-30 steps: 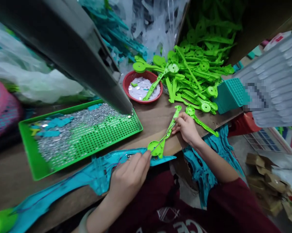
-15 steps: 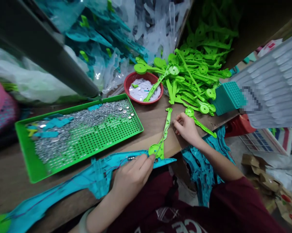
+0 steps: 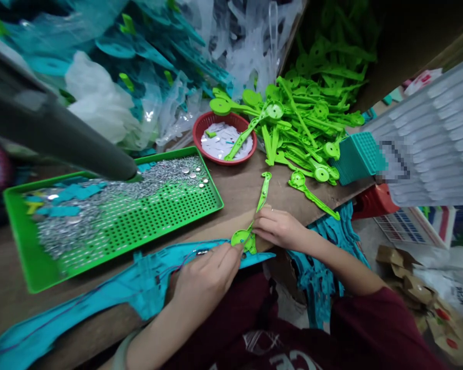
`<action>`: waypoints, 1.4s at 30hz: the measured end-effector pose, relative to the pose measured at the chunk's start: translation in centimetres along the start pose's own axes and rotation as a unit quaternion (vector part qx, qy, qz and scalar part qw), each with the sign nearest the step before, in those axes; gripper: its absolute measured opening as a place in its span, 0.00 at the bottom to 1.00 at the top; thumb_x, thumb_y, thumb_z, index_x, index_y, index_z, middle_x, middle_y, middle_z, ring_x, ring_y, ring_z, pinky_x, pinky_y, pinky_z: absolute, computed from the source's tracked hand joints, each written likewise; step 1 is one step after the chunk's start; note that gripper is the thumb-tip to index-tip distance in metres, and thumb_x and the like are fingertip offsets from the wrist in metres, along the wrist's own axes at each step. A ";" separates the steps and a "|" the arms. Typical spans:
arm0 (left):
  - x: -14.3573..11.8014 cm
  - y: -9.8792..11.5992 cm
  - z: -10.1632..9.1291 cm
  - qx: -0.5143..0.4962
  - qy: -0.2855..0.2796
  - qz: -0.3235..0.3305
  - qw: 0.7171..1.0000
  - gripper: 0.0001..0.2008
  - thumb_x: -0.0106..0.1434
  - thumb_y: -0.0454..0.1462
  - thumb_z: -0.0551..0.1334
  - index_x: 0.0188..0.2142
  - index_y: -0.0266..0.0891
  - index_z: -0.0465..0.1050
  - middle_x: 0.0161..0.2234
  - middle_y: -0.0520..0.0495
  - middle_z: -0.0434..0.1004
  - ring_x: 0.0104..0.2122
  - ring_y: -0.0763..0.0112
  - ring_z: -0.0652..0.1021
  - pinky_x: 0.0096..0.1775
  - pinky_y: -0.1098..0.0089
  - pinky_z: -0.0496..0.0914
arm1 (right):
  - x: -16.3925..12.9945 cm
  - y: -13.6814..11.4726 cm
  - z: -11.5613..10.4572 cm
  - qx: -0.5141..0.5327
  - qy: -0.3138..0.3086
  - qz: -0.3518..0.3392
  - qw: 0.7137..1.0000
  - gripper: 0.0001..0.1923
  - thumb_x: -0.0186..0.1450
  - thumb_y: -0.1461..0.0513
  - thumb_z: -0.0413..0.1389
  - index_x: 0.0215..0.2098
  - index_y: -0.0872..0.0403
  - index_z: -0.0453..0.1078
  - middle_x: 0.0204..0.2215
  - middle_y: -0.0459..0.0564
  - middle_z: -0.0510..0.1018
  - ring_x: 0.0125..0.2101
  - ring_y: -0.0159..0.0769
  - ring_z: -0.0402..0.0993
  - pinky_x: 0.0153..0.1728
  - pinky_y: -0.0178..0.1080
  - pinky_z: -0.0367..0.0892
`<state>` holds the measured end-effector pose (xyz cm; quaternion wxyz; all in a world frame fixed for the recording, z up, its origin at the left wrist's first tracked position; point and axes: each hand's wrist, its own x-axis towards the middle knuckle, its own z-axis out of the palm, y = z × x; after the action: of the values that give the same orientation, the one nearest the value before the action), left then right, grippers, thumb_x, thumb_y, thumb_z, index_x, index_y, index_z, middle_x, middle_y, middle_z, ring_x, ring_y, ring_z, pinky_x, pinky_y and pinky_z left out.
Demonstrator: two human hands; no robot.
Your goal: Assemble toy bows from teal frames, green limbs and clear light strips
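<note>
Nearest, the left hand (image 3: 206,275) rests on the long teal plastic strip (image 3: 100,298) at the table edge, fingertips pinning the round end of a green plastic arm (image 3: 254,218) so it lies flat. The right hand (image 3: 275,228) pinches that arm's shaft, steadying it. Beyond sit a green perforated tray (image 3: 200,198) of metal bits, a red bowl (image 3: 200,136) and a heap of green arms (image 3: 304,123) within reach.

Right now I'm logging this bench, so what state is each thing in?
left hand: pinching the green part's round end
right hand: fingers on the green part
green part: flat on the table
green tray: holds metal bits
red bowl: holds white pieces
</note>
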<state>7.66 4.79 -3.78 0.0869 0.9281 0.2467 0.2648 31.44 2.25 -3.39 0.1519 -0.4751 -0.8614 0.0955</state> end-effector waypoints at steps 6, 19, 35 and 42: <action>0.1 -0.4 -0.3 0.023 -0.099 -0.117 0.988 0.16 0.74 0.36 0.52 0.31 0.41 0.73 0.25 0.51 0.76 0.22 0.68 0.76 0.24 0.66 0.58 | 1.6 -1.3 -1.1 -0.056 -0.095 0.032 0.993 0.13 0.75 0.63 0.48 0.36 0.56 0.71 0.33 0.51 0.73 0.33 0.36 0.67 0.31 0.37 0.58; 0.7 -0.7 -0.5 -0.066 -0.088 -0.170 0.979 0.13 0.70 0.37 0.53 0.30 0.41 0.70 0.21 0.53 0.73 0.20 0.70 0.73 0.24 0.68 0.56 | 3.9 -1.8 -3.2 -0.028 -0.218 0.074 0.973 0.08 0.73 0.66 0.52 0.40 0.58 0.73 0.35 0.51 0.75 0.31 0.34 0.68 0.33 0.38 0.57; 0.4 -0.5 -0.7 -0.114 -0.077 -0.106 0.985 0.14 0.73 0.37 0.52 0.32 0.40 0.71 0.23 0.53 0.75 0.20 0.72 0.73 0.24 0.70 0.61 | 5.0 -2.2 -2.6 -0.012 -0.231 0.104 0.967 0.07 0.72 0.69 0.51 0.40 0.58 0.72 0.36 0.51 0.75 0.31 0.34 0.68 0.31 0.38 0.55; 0.1 -0.4 -0.6 -0.109 -0.090 -0.104 0.984 0.15 0.73 0.36 0.51 0.31 0.41 0.71 0.24 0.51 0.76 0.21 0.70 0.74 0.23 0.69 0.59 | 5.0 -2.2 -2.7 -0.017 -0.235 0.100 0.967 0.05 0.71 0.69 0.54 0.42 0.58 0.72 0.37 0.51 0.76 0.30 0.33 0.67 0.29 0.38 0.52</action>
<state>7.26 5.22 -3.35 0.2370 0.9023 0.3029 0.1947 28.16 5.40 0.67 -0.0730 -0.5253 -0.8227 0.2047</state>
